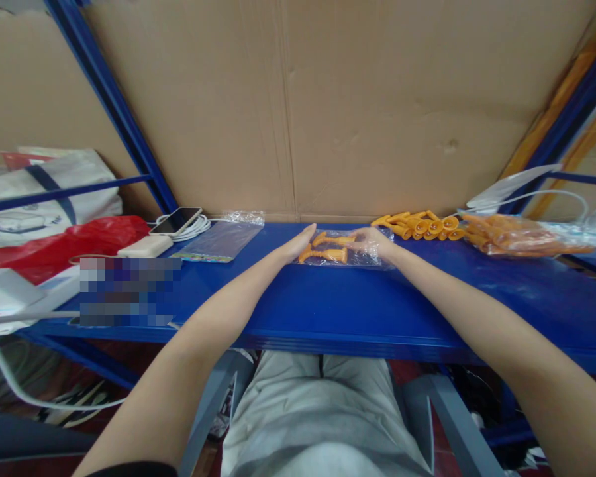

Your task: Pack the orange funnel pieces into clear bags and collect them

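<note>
A clear plastic bag (352, 259) lies on the blue shelf in front of me with orange plastic pieces (334, 254) in it, narrow in the middle and flared at one end. At the bag's left end is my left hand (300, 245), its thumb pointing up and its fingers closed around the edge, partly hidden. My right hand (377, 242) grips the bag's right part, where the film is crumpled about the fingers. Just beyond the right hand, more orange pieces (417, 226) are stacked in a pile, flared ends toward me.
A flat clear bag (223, 240) lies on the left of the blue shelf (298, 305). Beside it are a phone (176, 221), a coiled white cable (193, 230) and a white power bank (146, 247). A filled bag of orange pieces (521, 235) sits at right. Cardboard (298, 112) walls the back.
</note>
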Tool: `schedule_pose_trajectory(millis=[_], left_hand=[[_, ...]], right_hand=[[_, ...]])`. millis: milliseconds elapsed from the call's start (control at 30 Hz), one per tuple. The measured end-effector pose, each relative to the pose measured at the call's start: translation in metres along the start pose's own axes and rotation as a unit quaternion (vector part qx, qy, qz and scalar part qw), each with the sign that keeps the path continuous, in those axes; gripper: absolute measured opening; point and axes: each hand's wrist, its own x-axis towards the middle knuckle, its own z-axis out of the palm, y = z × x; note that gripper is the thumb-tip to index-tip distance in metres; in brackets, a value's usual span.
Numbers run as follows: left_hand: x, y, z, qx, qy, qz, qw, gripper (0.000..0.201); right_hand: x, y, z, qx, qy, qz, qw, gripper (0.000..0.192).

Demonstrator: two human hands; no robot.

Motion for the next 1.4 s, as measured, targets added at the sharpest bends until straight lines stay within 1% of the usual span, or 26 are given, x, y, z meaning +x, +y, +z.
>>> schedule_pose_trajectory(millis=[67,167,267,333,400,467,533,633,733,800,867,933,967,1033,1100,1167,1233,1333,1400], left_hand=[[0.000,0.002,0.001,0.011,0.004,0.003,1.000,0.072],[0.001,0.001,0.001,0.002,0.009,0.011,1.000,0.072],[0.001,-0.002,0.001,-0.014,-0.001,0.029,0.999,0.071],[0.000,-0.003,0.000,0.030,-0.006,0.040,0.999,0.067],[-0.003,-0.003,-0.002,0.112,-0.020,0.044,0.993,0.059],[-0.007,-0.001,-0.003,0.182,-0.039,0.037,0.982,0.058],[-0.010,0.001,-0.003,0.210,-0.045,0.021,0.976,0.061],[-0.012,0.002,-0.004,0.210,-0.045,0.003,0.977,0.066],[-0.012,0.000,-0.006,0.211,-0.056,0.003,0.976,0.068],[-0.011,-0.002,-0.008,0.218,-0.061,0.003,0.974,0.069],[-0.009,-0.004,-0.009,0.227,-0.063,0.004,0.972,0.069],[-0.009,-0.005,-0.010,0.232,-0.063,0.009,0.971,0.069],[-0.008,-0.005,-0.011,0.233,-0.063,0.011,0.970,0.069],[-0.008,-0.006,-0.012,0.232,-0.064,0.011,0.970,0.069],[-0.009,-0.005,-0.012,0.231,-0.071,0.005,0.970,0.070],[-0.010,-0.004,-0.014,0.224,-0.079,-0.001,0.971,0.071],[-0.011,-0.003,-0.015,0.215,-0.084,-0.002,0.973,0.071],[-0.009,-0.005,-0.016,0.211,-0.084,-0.003,0.974,0.070],[-0.007,-0.009,-0.017,0.216,-0.076,-0.017,0.973,0.069]], right_hand=[[0.001,0.001,0.002,0.034,0.001,0.020,0.999,0.040],[0.001,-0.001,0.002,0.101,-0.004,0.027,0.995,0.048],[0.000,-0.004,0.002,0.156,-0.010,0.045,0.987,0.048],[0.000,-0.006,0.002,0.173,0.000,0.069,0.982,0.039],[-0.001,-0.009,0.001,0.185,0.020,0.099,0.977,0.029],[-0.003,-0.012,0.000,0.197,0.019,0.119,0.973,0.023],[-0.007,-0.016,-0.003,0.198,-0.020,0.117,0.973,0.017],[-0.012,-0.022,-0.007,0.191,-0.090,0.092,0.973,0.006],[-0.015,-0.025,-0.009,0.198,-0.122,0.068,0.970,0.013],[-0.016,-0.026,-0.010,0.201,-0.145,0.052,0.967,0.011],[-0.015,-0.026,-0.010,0.203,-0.182,0.037,0.961,0.010],[-0.015,-0.026,-0.010,0.211,-0.216,0.028,0.953,0.016],[-0.014,-0.025,-0.009,0.212,-0.222,0.030,0.951,0.018],[-0.012,-0.023,-0.008,0.198,-0.193,0.048,0.960,0.018],[-0.010,-0.021,-0.007,0.179,-0.134,0.072,0.972,0.014],[-0.008,-0.019,-0.005,0.182,-0.088,0.092,0.975,0.011],[-0.006,-0.018,-0.003,0.203,-0.072,0.105,0.971,0.009],[-0.006,-0.018,0.001,0.237,-0.071,0.109,0.963,0.008],[-0.006,-0.020,0.005,0.251,-0.071,0.104,0.960,0.008]])
